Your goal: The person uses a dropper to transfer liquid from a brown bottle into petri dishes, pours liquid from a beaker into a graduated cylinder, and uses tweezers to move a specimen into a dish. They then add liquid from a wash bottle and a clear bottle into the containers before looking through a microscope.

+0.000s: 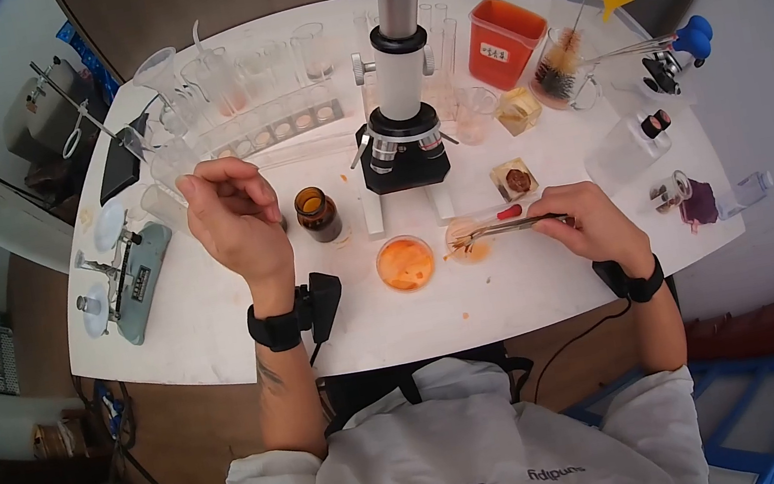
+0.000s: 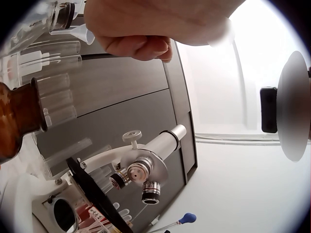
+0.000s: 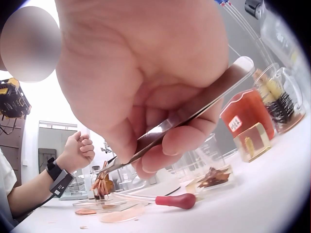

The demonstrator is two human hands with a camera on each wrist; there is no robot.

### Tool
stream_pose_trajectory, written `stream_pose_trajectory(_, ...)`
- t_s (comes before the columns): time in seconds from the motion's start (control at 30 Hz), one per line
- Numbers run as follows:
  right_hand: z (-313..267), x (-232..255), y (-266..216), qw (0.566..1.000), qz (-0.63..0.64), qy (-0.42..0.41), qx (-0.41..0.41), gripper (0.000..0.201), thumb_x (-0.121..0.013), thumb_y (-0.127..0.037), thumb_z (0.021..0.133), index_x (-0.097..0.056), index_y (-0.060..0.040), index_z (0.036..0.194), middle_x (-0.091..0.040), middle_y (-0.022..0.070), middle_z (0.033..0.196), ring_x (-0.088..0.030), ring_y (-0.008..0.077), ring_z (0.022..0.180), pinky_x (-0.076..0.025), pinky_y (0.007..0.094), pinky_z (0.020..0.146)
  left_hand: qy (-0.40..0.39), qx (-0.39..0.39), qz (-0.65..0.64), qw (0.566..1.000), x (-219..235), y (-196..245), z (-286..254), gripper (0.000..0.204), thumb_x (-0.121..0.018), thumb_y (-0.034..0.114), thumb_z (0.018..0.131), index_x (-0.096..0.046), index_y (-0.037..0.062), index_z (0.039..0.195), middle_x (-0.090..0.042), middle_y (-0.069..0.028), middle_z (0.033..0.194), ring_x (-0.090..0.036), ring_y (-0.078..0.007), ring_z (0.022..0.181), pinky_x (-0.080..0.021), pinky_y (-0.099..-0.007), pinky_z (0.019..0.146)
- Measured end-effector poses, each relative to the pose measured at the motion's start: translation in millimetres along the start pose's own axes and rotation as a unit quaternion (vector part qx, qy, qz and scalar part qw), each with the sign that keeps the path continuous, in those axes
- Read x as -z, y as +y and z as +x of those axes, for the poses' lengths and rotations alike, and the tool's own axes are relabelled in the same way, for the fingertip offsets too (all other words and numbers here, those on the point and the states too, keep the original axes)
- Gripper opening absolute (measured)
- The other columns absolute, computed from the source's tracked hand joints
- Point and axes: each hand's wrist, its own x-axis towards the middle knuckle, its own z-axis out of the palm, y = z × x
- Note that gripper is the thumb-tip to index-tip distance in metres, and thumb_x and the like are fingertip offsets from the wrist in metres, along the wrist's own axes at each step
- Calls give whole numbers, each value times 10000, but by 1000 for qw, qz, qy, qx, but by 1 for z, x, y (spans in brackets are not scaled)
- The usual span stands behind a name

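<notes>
My right hand [image 1: 592, 225] pinches metal tweezers [image 1: 516, 225] between thumb and fingers. At their tips, thin orange-brown strips [image 3: 101, 187] hang over a shallow clear dish [image 1: 475, 253] with a pale orange tint. Left of it lies a round dish [image 1: 405, 263] of orange material with flat pieces in it. A dropper with a red bulb [image 3: 177, 201] lies beside the pale dish. My left hand [image 1: 240, 220] is raised above the table, fingers loosely curled, with nothing seen in them. Near it stands an uncapped brown glass bottle [image 1: 318, 215].
A microscope [image 1: 398, 88] rises behind the dishes. Left are a balance [image 1: 142, 281] and glassware; a rack [image 1: 283, 129] stands behind. To the right are a clear block with a brown specimen [image 1: 513, 181], a red container [image 1: 505, 41] and a beaker of brushes [image 1: 563, 72].
</notes>
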Motion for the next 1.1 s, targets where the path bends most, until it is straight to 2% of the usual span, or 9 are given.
stream_pose_trajectory(0.3, -2, 2, 19, 999, -3, -48, -4, 189, -748, -112, 902, -745, -1, 1055, -750, 175, 980, -701, 407, 892, -562, 439, 786, -16, 6, -4, 1000, 0, 1, 0, 582, -366, 510, 1150, -585, 48, 872, -496, -22, 631, -438, -115, 520, -341, -256, 471)
stream_pose_trajectory(0.43, -4, 3, 22, 999, -4, -46, -8, 196, -749, -113, 901, -741, 1, 1061, -750, 176, 979, -699, 410, 884, -562, 441, 786, -15, 11, 10, 1000, 0, 0, 0, 581, -367, 509, 1149, -584, 48, 872, -496, -22, 630, -436, -115, 522, -340, -256, 470)
stream_pose_trajectory(0.53, -5, 5, 21, 999, 6, -48, -14, 198, -750, -107, 902, -741, 2, 1068, -748, 178, 974, -704, 394, 871, -563, 430, 782, 7, 9, 21, 1000, -3, -3, 2, 632, -324, 509, 1150, -606, 26, 855, -505, -22, 595, -417, -94, 459, -325, -234, 421)
stream_pose_trajectory(0.73, -15, 15, 21, 997, 30, -25, -64, 194, -761, -94, 896, -736, 0, 1064, -742, 177, 945, -708, 360, 834, -557, 408, 757, 11, 17, 17, 1000, -2, -4, 3, 623, -329, 501, 1151, -602, 27, 853, -498, -19, 595, -411, -93, 459, -323, -235, 421)
stream_pose_trajectory(0.83, -27, 14, 23, 999, 2, -20, -44, 214, -763, -58, 888, -724, 16, 1084, -723, 169, 920, -695, 322, 789, -554, 381, 727, 9, 18, 12, 1000, -2, -4, 4, 617, -334, 495, 1152, -601, 27, 852, -495, -17, 593, -409, -92, 458, -322, -234, 422)
stream_pose_trajectory(0.93, -34, 10, 13, 997, -23, -14, -69, 205, -763, -57, 885, -722, 14, 1073, -722, 172, 917, -704, 325, 792, -555, 384, 720, 3, 19, 13, 1000, -3, -2, 3, 610, -342, 490, 1151, -601, 27, 851, -493, -17, 592, -409, -91, 458, -321, -233, 422)
stream_pose_trajectory(1.1, -32, -1, 8, 998, -50, -4, -40, 177, -754, -46, 874, -727, 0, 1043, -722, 157, 909, -701, 341, 783, -555, 399, 705, -5, 22, 19, 1000, -4, -3, 2, 600, -358, 485, 1149, -601, 26, 849, -492, -16, 591, -410, -88, 458, -316, -235, 423)
